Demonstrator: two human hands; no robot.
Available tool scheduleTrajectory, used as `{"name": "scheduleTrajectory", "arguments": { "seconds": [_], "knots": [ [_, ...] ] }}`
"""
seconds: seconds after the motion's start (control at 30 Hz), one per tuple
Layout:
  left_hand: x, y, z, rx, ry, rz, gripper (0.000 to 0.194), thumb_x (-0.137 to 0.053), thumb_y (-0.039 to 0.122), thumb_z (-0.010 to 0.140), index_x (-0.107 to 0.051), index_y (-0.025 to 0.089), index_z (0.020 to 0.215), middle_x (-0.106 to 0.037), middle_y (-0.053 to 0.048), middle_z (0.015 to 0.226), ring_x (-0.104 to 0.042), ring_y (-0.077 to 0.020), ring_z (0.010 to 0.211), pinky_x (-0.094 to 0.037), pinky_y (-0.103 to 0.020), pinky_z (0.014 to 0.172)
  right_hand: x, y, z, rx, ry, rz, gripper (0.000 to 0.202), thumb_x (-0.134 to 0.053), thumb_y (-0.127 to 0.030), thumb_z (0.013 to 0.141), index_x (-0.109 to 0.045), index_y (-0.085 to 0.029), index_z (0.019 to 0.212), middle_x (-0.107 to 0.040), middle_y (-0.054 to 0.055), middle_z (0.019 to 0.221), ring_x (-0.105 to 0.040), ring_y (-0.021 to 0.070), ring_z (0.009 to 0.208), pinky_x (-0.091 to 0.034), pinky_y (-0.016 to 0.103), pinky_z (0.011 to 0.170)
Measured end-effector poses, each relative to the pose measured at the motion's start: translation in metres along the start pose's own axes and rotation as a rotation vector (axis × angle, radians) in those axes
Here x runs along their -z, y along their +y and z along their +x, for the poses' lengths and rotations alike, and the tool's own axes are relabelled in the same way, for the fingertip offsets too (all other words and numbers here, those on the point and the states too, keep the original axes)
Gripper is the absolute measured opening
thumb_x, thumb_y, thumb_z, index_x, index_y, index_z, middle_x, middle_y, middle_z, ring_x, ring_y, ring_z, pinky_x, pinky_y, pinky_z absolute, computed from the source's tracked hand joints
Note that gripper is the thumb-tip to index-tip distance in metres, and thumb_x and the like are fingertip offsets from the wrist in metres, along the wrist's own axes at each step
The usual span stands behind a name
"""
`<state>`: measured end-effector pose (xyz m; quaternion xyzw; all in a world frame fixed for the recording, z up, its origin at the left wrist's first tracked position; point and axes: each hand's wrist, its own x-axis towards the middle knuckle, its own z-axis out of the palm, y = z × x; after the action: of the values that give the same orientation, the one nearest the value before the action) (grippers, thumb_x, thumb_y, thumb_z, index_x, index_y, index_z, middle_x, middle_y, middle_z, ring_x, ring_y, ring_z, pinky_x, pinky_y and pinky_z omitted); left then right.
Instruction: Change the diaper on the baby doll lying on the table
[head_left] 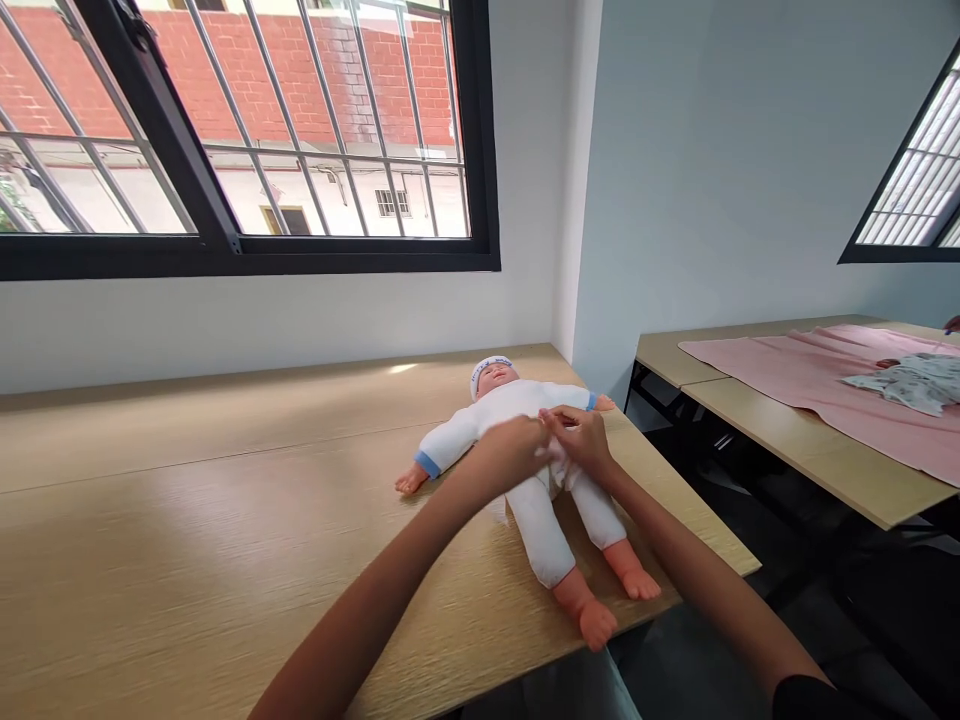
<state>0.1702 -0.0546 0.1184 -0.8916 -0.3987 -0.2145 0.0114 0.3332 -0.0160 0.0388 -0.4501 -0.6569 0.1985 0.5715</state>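
The doll [513,402] lies face up on the counter [225,540], arms spread, feet at the near edge. The left hand [517,448] and right hand [585,440] meet over its waist, fingers bent close together; I cannot tell whether they are grasping its white cloth [541,535].

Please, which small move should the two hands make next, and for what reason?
Perhaps the left hand and right hand should part slightly: they meet over the middle of the doll, which lies on its back, and cover whatever they touch there.
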Motion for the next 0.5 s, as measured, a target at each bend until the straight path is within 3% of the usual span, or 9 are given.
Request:
{"name": "scheduleTrajectory", "arguments": {
  "seconds": [0.1, 0.17, 0.33, 0.43, 0.5],
  "knots": [
    [0.025, -0.017, 0.0, 0.146, -0.038, 0.073, 0.017, -0.052, 0.024, 0.09, -0.064, 0.017, 0.08, -0.069, -0.011, 0.088, -0.063, -0.0255, 0.083, -0.044, -0.033, 0.07, 0.004, -0.001, 0.006, -0.207, 0.082, 0.332, 0.046, -0.061, -0.064, 0.081, -0.069, -0.019, 0.085, -0.07, 0.004, 0.062, -0.068, 0.02, 0.058, -0.057, 0.032, 0.058],
    [0.029, -0.026, 0.0, 0.243, -0.064, 0.079, 0.014, -0.051, 0.021, 0.091, -0.063, 0.017, 0.087, -0.069, -0.009, 0.091, -0.062, -0.0228, 0.084, -0.043, -0.03, 0.069, 0.009, 0.0, 0.011, -0.266, 0.204, 0.447, 0.048, -0.063, -0.066, 0.078, -0.066, -0.018, 0.079, -0.066, 0.002, 0.055, -0.065, 0.0169, 0.051, -0.055, 0.027, 0.051],
    [0.007, -0.044, 0.006, 0.281, -0.124, -0.063, 0.011, -0.056, 0.024, 0.087, -0.063, 0.018, 0.094, -0.069, -0.005, 0.093, -0.062, -0.0192, 0.083, -0.044, -0.027, 0.068, 0.023, 0.017, 0.02, -0.304, 0.405, 0.482, 0.045, -0.065, -0.062, 0.076, -0.06, -0.018, 0.069, -0.056, -0.003, 0.046, -0.056, 0.0125, 0.041, -0.05, 0.024, 0.043],
    [-0.002, -0.048, 0.01, 0.25, -0.158, -0.166, 0.013, -0.057, 0.028, 0.087, -0.064, 0.018, 0.089, -0.068, -0.004, 0.088, -0.063, -0.0185, 0.08, -0.045, -0.026, 0.066, 0.025, 0.033, 0.023, -0.304, 0.384, 0.427, 0.044, -0.067, -0.061, 0.074, -0.061, -0.017, 0.07, -0.058, -0.002, 0.052, -0.058, 0.0124, 0.047, -0.053, 0.026, 0.05],
    [-0.001, -0.047, 0.01, 0.242, -0.161, -0.18, 0.015, -0.057, 0.03, 0.086, -0.065, 0.018, 0.09, -0.068, -0.004, 0.088, -0.063, -0.0186, 0.08, -0.045, -0.027, 0.067, 0.022, 0.039, 0.023, -0.246, 0.304, 0.357, 0.042, -0.072, -0.058, 0.071, -0.064, -0.017, 0.073, -0.065, 0.002, 0.067, -0.063, 0.0143, 0.062, -0.057, 0.028, 0.063]
  ]
}}
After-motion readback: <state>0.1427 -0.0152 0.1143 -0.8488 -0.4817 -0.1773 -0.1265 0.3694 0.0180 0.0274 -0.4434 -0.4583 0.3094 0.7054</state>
